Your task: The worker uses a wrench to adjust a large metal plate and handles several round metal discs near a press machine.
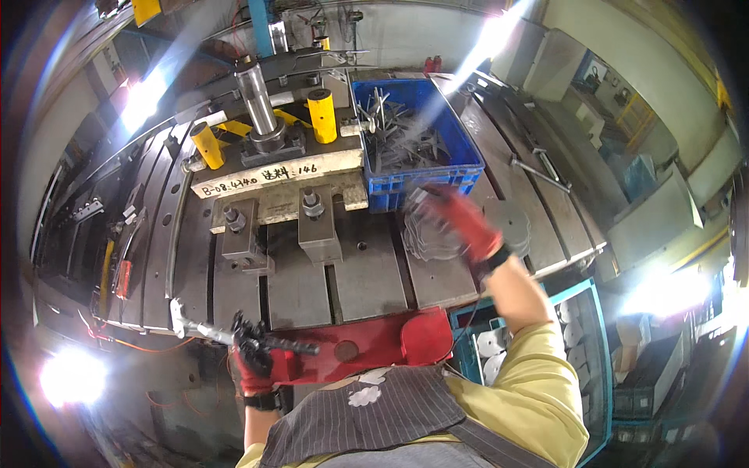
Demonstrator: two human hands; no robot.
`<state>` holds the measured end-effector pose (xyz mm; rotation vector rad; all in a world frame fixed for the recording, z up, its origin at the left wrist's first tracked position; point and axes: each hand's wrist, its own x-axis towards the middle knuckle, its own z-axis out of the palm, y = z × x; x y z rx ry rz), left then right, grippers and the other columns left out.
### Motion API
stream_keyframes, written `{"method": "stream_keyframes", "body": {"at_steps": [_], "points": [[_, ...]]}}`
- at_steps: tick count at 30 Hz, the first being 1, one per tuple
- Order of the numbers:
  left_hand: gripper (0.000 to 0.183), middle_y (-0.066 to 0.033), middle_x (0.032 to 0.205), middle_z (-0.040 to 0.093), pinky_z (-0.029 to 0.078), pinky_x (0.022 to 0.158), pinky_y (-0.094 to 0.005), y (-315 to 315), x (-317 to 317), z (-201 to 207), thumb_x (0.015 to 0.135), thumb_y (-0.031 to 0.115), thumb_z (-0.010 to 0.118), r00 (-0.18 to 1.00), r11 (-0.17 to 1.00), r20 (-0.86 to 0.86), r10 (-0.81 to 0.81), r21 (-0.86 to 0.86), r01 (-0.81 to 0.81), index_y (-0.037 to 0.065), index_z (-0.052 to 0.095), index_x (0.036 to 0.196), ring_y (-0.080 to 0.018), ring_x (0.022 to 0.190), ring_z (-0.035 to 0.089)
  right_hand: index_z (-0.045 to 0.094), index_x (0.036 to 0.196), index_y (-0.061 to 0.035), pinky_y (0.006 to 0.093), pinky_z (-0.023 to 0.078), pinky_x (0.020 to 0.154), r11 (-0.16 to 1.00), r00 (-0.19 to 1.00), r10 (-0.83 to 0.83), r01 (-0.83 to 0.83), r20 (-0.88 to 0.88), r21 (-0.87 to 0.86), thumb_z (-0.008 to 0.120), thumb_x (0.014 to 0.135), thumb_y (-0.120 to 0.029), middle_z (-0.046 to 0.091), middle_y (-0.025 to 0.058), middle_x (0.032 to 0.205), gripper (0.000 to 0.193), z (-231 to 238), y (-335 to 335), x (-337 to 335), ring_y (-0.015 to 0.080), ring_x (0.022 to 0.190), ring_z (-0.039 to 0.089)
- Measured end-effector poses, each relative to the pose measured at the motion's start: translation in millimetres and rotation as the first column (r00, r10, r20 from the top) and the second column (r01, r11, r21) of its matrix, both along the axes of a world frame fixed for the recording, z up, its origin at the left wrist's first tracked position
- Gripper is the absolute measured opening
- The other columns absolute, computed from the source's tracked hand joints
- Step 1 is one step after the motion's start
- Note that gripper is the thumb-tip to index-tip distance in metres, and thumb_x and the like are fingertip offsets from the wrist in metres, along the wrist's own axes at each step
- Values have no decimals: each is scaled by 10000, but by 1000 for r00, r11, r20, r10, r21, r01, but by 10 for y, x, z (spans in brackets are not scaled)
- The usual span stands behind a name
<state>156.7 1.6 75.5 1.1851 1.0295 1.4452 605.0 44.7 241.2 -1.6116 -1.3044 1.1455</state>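
My left hand [253,355], in a red and black glove, is wrapped round a long tool [212,333] in front of the machine bed. The tool has a pale metal head at its left end and a dark handle sticking out to the right. My right hand [462,222], in a red glove, reaches over a stack of thin grey metal plates [427,243] with uneven edges. Motion smears its fingers, so whether they grip a plate does not show. A second stack of round metal plates [511,222] lies just right of that hand.
A blue crate [425,181] of metal scrap strips stands behind the plates. At centre left is a die block [277,179] with yellow posts [321,115] and bolted clamps [318,226]. A red panel [374,343] runs along the front; a teal-framed rack [597,343] holds discs at right.
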Motion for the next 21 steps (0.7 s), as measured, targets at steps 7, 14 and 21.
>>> {"method": "stream_keyframes", "body": {"at_steps": [7, 14, 21], "points": [[298, -32, 864, 489, 445, 762, -264, -206, -352, -584, 848, 145, 498, 925, 922, -160, 346, -125, -366, -18, 467, 1096, -95, 804, 478, 536, 1072, -33, 311, 420, 706, 892, 960, -235, 152, 150, 425, 569, 797, -345, 598, 40, 905, 418, 10, 1904, 1692, 157, 798, 548], [352, -1, 799, 482, 457, 703, -251, 129, -114, -829, 834, 144, 506, 874, 896, 269, 404, -309, -319, -6, 448, 1147, -92, 710, 502, 486, 1119, 17, 357, 411, 845, 982, 628, -54, -106, 777, 154, 646, 647, -479, 560, 204, 1049, 703, -1128, 3705, 2177, 326, 995, 529], [355, -24, 779, 555, 446, 633, -242, -205, -192, -676, 818, 193, 552, 864, 825, 82, 496, -355, -440, 0, 472, 1104, -112, 687, 536, 367, 1235, -33, 385, 379, 919, 969, 660, -131, 244, 740, -45, 707, 560, -477, 450, 158, 1222, 876, -888, 3887, 701, 295, 1121, 449]]}}
